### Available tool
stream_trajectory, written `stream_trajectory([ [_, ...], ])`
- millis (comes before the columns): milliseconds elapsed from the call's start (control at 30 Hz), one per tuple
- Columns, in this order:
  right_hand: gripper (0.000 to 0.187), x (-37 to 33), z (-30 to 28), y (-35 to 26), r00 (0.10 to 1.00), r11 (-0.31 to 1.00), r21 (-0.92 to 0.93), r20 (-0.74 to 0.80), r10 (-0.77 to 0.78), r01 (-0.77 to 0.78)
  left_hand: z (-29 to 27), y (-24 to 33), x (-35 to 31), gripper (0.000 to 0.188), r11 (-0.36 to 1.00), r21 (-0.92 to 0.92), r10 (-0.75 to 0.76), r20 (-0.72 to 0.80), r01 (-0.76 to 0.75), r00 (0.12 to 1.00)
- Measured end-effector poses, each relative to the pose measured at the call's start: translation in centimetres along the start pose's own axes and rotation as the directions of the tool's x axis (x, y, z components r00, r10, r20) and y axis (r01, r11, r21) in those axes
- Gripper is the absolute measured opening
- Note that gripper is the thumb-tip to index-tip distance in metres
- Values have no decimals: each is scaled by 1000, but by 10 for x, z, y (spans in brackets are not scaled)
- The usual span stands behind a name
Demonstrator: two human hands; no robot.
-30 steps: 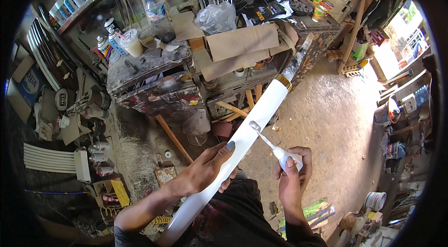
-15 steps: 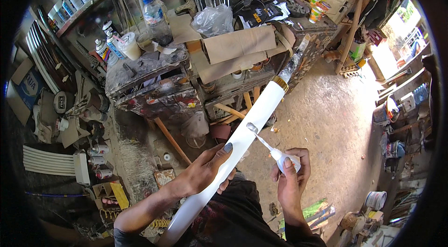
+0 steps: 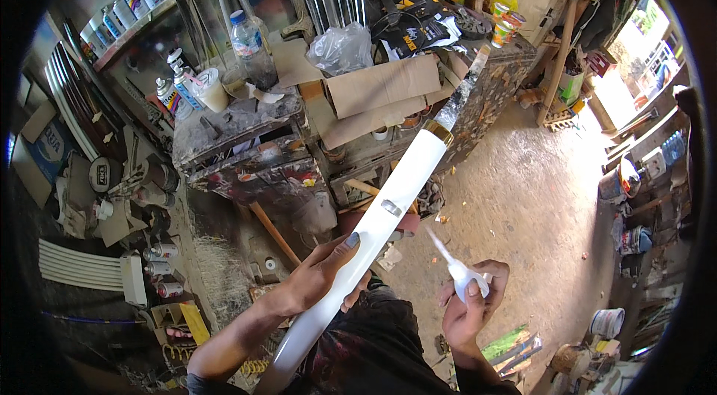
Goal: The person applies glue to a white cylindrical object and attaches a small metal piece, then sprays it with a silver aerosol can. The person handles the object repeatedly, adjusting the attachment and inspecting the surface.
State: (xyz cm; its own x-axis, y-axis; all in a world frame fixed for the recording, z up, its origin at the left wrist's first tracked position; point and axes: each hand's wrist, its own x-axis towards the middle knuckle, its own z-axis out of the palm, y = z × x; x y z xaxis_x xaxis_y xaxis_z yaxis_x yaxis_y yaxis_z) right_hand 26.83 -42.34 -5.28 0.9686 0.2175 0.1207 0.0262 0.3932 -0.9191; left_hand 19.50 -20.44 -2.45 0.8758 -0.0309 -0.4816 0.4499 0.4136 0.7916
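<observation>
A long white tube [image 3: 407, 177] slants up from my lap toward the bench, with a gold ring [image 3: 438, 131] near its far end and a stained, narrower stick [image 3: 463, 92] beyond that. My left hand [image 3: 323, 274] is wrapped round its lower part, thumb on top. A small silver-grey metal piece [image 3: 390, 207] sits on the tube's surface above my thumb. To the right, clear of the tube, my right hand [image 3: 474, 304] grips a small white squeeze bottle [image 3: 467, 279] whose thin nozzle points up and left.
Ahead stands a paint-stained workbench [image 3: 246, 122] with a water bottle [image 3: 248, 44], spray cans [image 3: 173, 96], a white cup [image 3: 210, 89] and cardboard [image 3: 385, 85]. Wooden sticks [image 3: 276, 234] lean below it. Buckets [image 3: 606, 322] and clutter line the right side of the concrete floor [image 3: 523, 208].
My right hand has drawn the squeeze bottle down and right, so its nozzle no longer reaches the metal piece. The tube has shifted slightly left in the picture, still in my left hand.
</observation>
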Motion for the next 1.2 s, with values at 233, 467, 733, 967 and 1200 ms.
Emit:
stream_trajectory([
  [233, 39, 12, -3, 8, 1000, 992, 127, 24, 10, -13, -12, -6, -5, 50, 945, -326, 17, 145, 32, 989],
  [467, 39, 14, -2, 4, 991, 940, 319, 94, 100, -125, -20, -8, -4, 57, 891, -446, 27, 246, 89, 969],
  [733, 37, 20, 1, 0, 976, 924, 337, 177, 125, -179, -26, -10, -2, 58, 856, -490, 6, 330, 166, 944],
  [967, 30, 25, -4, 6, 981, 921, 351, 154, 119, -167, -25, -7, 1, 57, 861, -487, 17, 319, 148, 948],
  [1200, 54, 28, -3, 17, 977, 888, 422, -19, 212, -185, -38, 16, -11, 56, 981, -128, 160, 75, -149, 984],
])
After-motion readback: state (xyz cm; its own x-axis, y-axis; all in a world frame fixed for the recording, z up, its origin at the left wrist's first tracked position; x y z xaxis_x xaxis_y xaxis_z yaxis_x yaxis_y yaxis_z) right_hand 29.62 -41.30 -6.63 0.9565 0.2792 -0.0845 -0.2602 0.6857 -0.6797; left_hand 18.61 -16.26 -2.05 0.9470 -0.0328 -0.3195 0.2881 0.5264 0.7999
